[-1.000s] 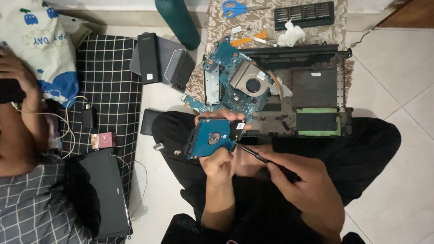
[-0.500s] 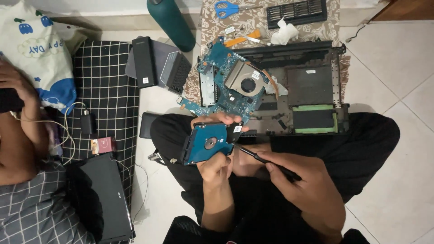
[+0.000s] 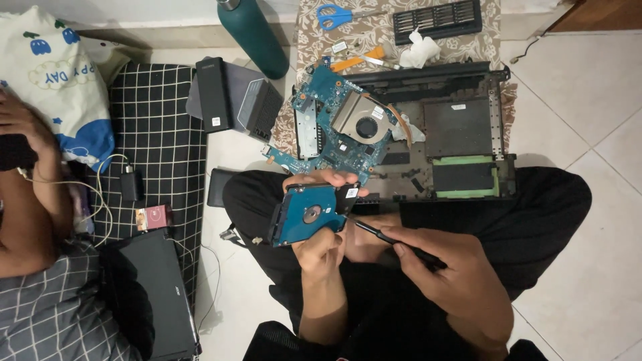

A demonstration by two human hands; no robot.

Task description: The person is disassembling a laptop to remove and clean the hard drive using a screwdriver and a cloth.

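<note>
Gripping the blue hard drive (image 3: pixel 309 215) above our lap, our left hand (image 3: pixel 321 251) steadies it while our right hand (image 3: pixel 455 281) pinches the screwdriver (image 3: pixel 391 241); we keep its tip square at the drive's edge.

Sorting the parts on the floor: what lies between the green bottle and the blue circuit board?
In the head view, a bare strip of patterned mat separates the green bottle from the blue circuit board; nothing rests there.
</note>
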